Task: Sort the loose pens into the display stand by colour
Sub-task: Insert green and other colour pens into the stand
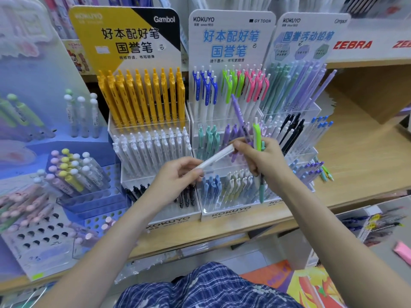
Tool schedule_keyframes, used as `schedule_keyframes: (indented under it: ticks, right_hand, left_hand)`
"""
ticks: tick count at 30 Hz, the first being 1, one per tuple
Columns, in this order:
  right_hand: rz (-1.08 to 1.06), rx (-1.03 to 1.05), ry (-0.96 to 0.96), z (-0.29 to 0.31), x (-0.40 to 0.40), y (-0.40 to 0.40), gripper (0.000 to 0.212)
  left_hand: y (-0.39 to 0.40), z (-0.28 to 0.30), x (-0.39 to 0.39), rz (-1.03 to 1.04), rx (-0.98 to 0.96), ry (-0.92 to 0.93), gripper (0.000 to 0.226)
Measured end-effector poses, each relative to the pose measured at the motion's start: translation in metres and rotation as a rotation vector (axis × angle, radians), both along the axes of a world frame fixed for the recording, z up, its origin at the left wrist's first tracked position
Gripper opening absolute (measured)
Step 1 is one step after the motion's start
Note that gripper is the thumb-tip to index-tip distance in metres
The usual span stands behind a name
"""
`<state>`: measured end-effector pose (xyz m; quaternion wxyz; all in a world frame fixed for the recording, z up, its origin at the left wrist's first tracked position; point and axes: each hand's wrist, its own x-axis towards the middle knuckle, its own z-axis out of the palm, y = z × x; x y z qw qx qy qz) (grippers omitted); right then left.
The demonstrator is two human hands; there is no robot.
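My left hand [178,174] pinches the lower end of a white pen [216,157] that slants up to the right, in front of the display stand [226,213]. My right hand [259,158] touches that pen's top with thumb and forefinger while gripping a bundle of loose pens: a purple one [239,114], a lime-green clipped one [257,135] and a teal one [262,192] sticking out below. The stand's rows hold blue, green, pink, teal, purple and pale pens sorted by colour.
A yellow and white pen stand [155,225] is left of it, a pastel pencil stand [311,112] right of it. A blue perforated rack [73,203] with round-capped pens fills the left. The wooden shelf [355,165] extends right.
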<state>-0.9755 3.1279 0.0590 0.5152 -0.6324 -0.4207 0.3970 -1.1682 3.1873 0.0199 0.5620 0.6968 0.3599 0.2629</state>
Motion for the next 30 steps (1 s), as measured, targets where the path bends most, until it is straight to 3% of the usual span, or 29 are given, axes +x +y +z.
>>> schedule_keyframes:
  ticks: [4, 8, 12, 21, 30]
  right_hand:
    - [0.074, 0.078, -0.161, 0.015, -0.015, 0.015, 0.005]
    - [0.109, 0.307, -0.658, 0.03, -0.033, 0.04, 0.016]
    - [0.252, 0.445, -0.997, 0.019, -0.044, 0.057, 0.014]
    - [0.367, 0.403, -1.133, 0.012, -0.045, 0.056, 0.008]
    - [0.386, 0.073, -1.303, 0.007, -0.07, 0.086, 0.027]
  left_hand:
    - [0.005, -0.005, -0.023, 0.037, 0.005, 0.004, 0.02]
    - [0.014, -0.012, -0.041, 0.231, 0.357, 0.396, 0.022]
    - [0.018, -0.032, -0.059, 0.177, 0.502, 0.721, 0.031]
    - [0.021, -0.041, -0.059, 0.204, 0.538, 0.73, 0.032]
    - [0.021, -0.039, -0.057, 0.224, 0.55, 0.736, 0.03]
